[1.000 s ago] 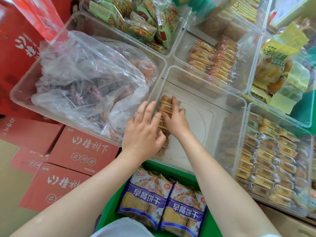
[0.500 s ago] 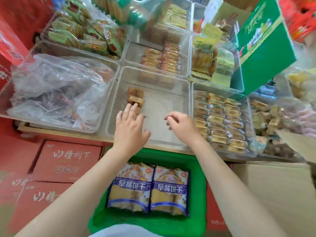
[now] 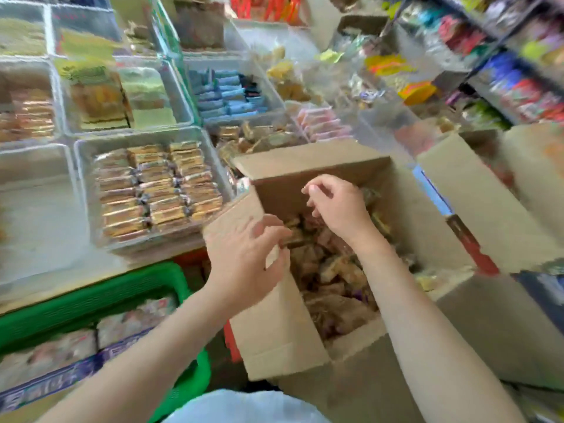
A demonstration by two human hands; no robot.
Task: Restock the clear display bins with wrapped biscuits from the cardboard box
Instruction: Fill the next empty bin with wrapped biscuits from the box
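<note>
An open cardboard box (image 3: 276, 337) stands at the lower middle, with loose wrapped biscuits (image 3: 334, 271) heaped inside. My left hand (image 3: 245, 259) hovers over the box's left flap, its fingers spread and loosely curled around nothing. Farther back, my right hand (image 3: 338, 206) hangs above the biscuits, fingers loosely curled, and no packet shows in it. Left of the box is a clear bin (image 3: 84, 166) holding three rows of wrapped biscuits (image 3: 158, 186). A nearly bare clear bin (image 3: 36, 215) sits at the far left edge. The picture is motion-blurred.
A green basket (image 3: 100, 293) at the lower left holds blue-labelled biscuit packs (image 3: 61, 355). More clear bins of snacks (image 3: 227, 93) fill the back. A second cardboard box (image 3: 488, 203) stands to the right, below shelves of coloured packets (image 3: 518, 80).
The view has swung right from the clear bins to the cardboard box. Both hands left the nearly bare bin and now hang over the box.
</note>
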